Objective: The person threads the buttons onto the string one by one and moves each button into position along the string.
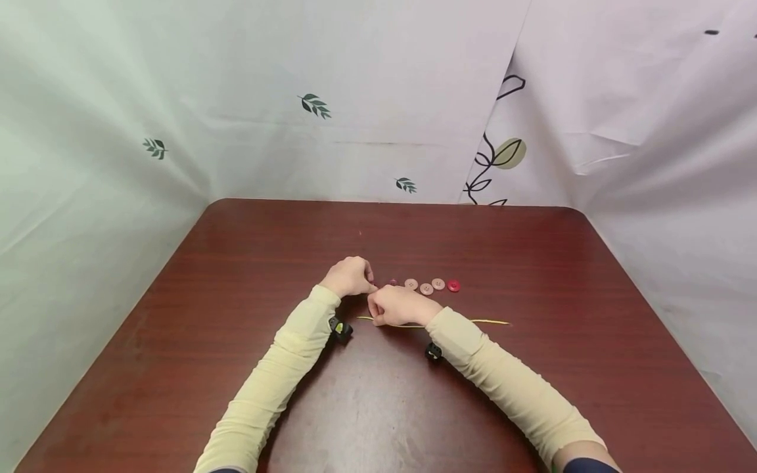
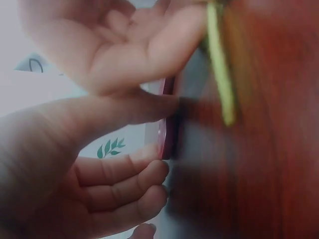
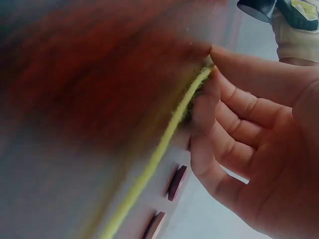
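- White cloth (image 1: 384, 66) rose behind the table (image 1: 207, 295), whose side edges lay well apart from the work at centre frame.
- Pale sleeves (image 1: 272, 368) slanted in from the lower left and lower right, flanking the near middle.
- The left hand (image 1: 350, 276) pinched a red button (image 2: 168, 138), thumb and fingertip slightly parted.
- Just beside it, the right hand (image 1: 405, 305) pinched a yellow cord (image 1: 491, 321), thumb and forefinger together.
- The cord lay right of centre, its long axis running left to right, partly hidden by that hand.
- Beige buttons (image 1: 426, 288) sat just beyond.
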### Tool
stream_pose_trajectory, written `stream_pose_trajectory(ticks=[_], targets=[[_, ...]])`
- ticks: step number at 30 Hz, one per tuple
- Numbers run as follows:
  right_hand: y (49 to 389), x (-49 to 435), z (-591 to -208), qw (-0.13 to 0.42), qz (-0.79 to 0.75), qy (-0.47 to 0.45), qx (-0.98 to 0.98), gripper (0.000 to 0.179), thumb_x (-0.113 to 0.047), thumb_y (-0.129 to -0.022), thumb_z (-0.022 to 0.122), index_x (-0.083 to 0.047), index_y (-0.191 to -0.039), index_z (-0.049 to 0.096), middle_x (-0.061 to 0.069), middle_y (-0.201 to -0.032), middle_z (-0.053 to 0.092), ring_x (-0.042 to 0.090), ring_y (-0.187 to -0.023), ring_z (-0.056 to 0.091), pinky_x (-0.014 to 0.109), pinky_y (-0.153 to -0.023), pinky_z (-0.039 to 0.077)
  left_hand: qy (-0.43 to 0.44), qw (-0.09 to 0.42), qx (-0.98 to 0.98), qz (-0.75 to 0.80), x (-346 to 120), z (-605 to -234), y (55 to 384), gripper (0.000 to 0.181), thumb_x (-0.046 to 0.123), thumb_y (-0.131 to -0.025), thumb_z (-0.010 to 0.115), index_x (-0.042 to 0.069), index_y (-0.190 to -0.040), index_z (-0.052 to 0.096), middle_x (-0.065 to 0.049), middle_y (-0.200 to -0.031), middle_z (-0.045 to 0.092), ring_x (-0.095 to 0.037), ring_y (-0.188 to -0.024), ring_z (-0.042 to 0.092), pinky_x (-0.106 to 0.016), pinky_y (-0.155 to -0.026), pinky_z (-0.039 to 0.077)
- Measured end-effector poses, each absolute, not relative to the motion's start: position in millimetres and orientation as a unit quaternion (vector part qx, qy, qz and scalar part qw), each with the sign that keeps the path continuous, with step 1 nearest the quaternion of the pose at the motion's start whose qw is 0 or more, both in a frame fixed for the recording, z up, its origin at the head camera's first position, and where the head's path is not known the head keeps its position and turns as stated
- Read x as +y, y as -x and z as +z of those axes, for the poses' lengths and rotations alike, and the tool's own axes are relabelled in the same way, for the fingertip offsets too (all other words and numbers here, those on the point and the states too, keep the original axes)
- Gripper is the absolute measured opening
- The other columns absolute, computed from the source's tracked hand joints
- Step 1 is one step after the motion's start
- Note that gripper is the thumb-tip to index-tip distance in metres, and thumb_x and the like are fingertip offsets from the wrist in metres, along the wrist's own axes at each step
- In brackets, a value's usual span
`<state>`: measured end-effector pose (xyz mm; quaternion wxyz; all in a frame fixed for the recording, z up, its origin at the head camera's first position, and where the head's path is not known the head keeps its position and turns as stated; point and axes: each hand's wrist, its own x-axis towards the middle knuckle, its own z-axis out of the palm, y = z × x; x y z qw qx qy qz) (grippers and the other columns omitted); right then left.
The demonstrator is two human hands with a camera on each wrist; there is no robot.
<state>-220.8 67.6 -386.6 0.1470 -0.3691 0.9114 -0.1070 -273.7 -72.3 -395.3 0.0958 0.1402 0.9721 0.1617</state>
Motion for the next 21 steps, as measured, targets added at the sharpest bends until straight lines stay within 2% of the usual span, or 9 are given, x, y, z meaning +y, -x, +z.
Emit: stream_pose_trajectory(ticks=[5, 9, 16, 21], targets=[[221.0, 67.4, -386.8, 0.143, -0.098, 0.382, 0.908, 0.008, -0.011, -0.077, 0.062, -0.015, -0.071, 0.058, -0.010, -0.060, 0.051, 0.003, -0.057, 0.047, 0.018, -0.055, 0.038, -0.148, 0.098, 0.972, 0.153, -75.2, -393.8, 274.2, 0.020, 0.035, -0.064, 0.074, 0.020, -0.073, 0.063, 0.003, -0.077, 0.062, -0.016, -0.071, 0.056, -0.028, -0.062, 0.044], [221.4, 70.4, -385.5, 0.154, -0.105, 0.391, 0.901, 0.009, -0.011, -0.077, 0.061, -0.015, -0.070, 0.058, -0.010, -0.061, 0.050, 0.003, -0.058, 0.046, 0.017, -0.055, 0.037, -0.177, 0.092, 0.968, 0.155, -76.2, -389.7, 274.1, 0.023, 0.036, -0.064, 0.073, 0.020, -0.074, 0.062, 0.004, -0.072, 0.061, -0.014, -0.068, 0.055, -0.027, -0.059, 0.043], [224.3, 79.2, -375.1, 0.175, -0.126, 0.387, 0.897, 0.009, -0.016, -0.077, 0.063, -0.019, -0.071, 0.057, -0.011, -0.064, 0.053, 0.003, -0.060, 0.048, 0.019, -0.056, 0.039, -0.242, 0.043, 0.950, 0.194, -77.7, -383.7, 275.5, 0.022, 0.031, -0.067, 0.071, 0.016, -0.080, 0.061, 0.005, -0.070, 0.060, -0.010, -0.064, 0.054, -0.024, -0.061, 0.043], [228.8, 84.6, -367.9, 0.161, -0.178, 0.381, 0.893, 0.008, -0.011, -0.076, 0.063, -0.015, -0.073, 0.057, -0.005, -0.067, 0.058, 0.005, -0.064, 0.052, 0.019, -0.059, 0.042, -0.266, 0.016, 0.936, 0.230, -78.0, -382.0, 276.3, 0.019, 0.023, -0.070, 0.071, 0.011, -0.083, 0.062, 0.002, -0.070, 0.063, -0.010, -0.064, 0.055, -0.024, -0.064, 0.045]])
